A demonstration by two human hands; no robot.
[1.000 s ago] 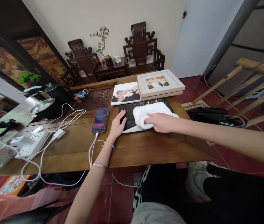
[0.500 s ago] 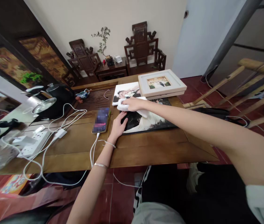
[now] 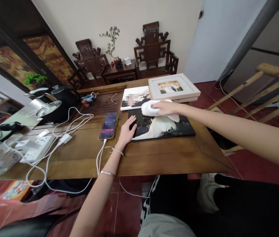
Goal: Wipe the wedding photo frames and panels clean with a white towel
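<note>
A dark glossy photo print (image 3: 169, 126) lies flat on the wooden table (image 3: 154, 158). My right hand (image 3: 165, 107) presses a white cloth (image 3: 149, 108) onto the far left part of the print, fingers closed over the cloth. My left hand (image 3: 127, 131) lies flat with spread fingers on the print's near left corner, holding it down. Just left of that hand a phone (image 3: 109, 125) rests on the table with a white cable plugged in.
Behind the print lie a second photo print (image 3: 134, 97) and a white framed picture (image 3: 172, 88). A power strip (image 3: 34, 146) with white cables, a black kettle (image 3: 64, 97) and a glass lid (image 3: 48, 108) fill the table's left. Wooden chairs stand at the wall.
My right hand carried the cloth from the print's middle to its far left corner, then a little to the right. The left hand stayed on the corner.
</note>
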